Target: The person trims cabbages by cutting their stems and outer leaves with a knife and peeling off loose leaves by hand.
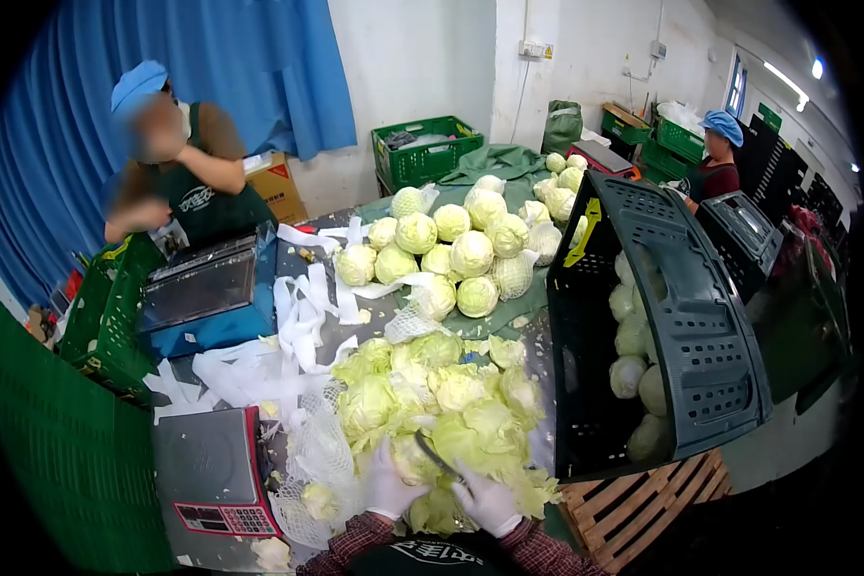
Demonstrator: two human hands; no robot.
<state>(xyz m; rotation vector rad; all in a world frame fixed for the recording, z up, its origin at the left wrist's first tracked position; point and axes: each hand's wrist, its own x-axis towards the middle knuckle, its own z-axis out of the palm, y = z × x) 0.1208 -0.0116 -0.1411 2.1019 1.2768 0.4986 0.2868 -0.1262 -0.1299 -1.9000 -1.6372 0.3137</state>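
At the near edge of the heap of leaves [490, 429], our left hand [394, 488], in a white glove, is cupped around the side of a pale cabbage [415, 463]. Our right hand [490, 501], also gloved, grips a knife [438, 455], and the curved dark blade lies over the right side of that cabbage (we cannot tell whether its edge is cutting in). The pale cabbage sits low in the heap, between our two hands, with loose green leaves all about it.

Directly left of the heap we see white mesh netting [319, 463] bunched on the table [541, 370], and farther left a scale [208, 459] with a red-edged keypad. Beyond the heap, toward the wall, whole cabbages [470, 252] are piled together, a few wrapped in netting. White strips [302, 322] lie tangled beyond the heap and to its left, and past them stands a blue-sided machine [202, 302].

To the right of the heap, a large dark crate [706, 326] stands tilted, with more cabbages inside it; a wooden pallet [643, 509] shows lower on that same side. Far off to the heap's left, a co-worker [197, 163] in a blue cap raises one arm near the face.
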